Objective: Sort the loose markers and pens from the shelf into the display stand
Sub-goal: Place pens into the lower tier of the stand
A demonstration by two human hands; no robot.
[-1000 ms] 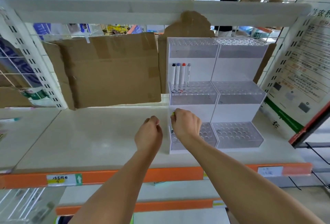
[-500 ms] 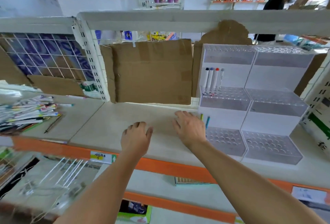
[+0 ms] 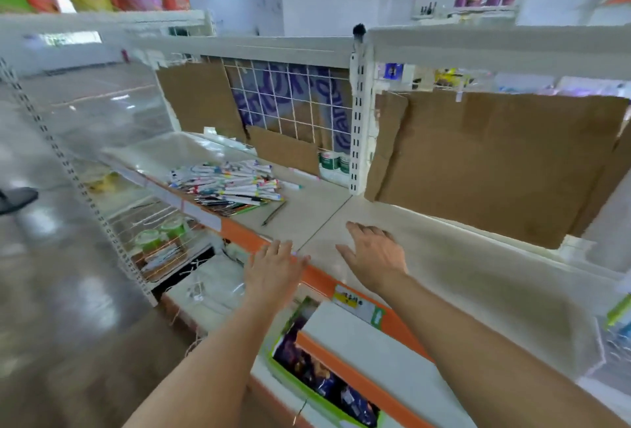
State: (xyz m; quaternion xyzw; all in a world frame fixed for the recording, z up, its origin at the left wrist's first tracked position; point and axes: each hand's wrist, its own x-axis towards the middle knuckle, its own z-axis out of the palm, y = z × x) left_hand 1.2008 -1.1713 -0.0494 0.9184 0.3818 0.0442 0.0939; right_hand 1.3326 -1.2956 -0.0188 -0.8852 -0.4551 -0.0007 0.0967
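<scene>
A heap of loose markers and pens (image 3: 232, 187) lies on the white shelf (image 3: 317, 202), left of the upright post. A single dark pen (image 3: 273, 213) lies apart at the heap's right edge. My left hand (image 3: 275, 272) hovers over the shelf's orange front edge, fingers straight, holding nothing. My right hand (image 3: 374, 252) is spread above the shelf to the right of the heap, also holding nothing. The display stand is almost out of view; only a blurred clear corner (image 3: 614, 342) shows at the far right.
Brown cardboard (image 3: 495, 161) lines the back of the shelf on the right. A wire grid panel (image 3: 293, 103) backs the left bay. A lower shelf holds a green box of packets (image 3: 321, 373). Open shop floor (image 3: 61, 291) lies to the left.
The view has swung left, away from the display stand toward the heap of pens. Both hands have opened and moved left along the shelf; the right hand let go of the marker in the stand.
</scene>
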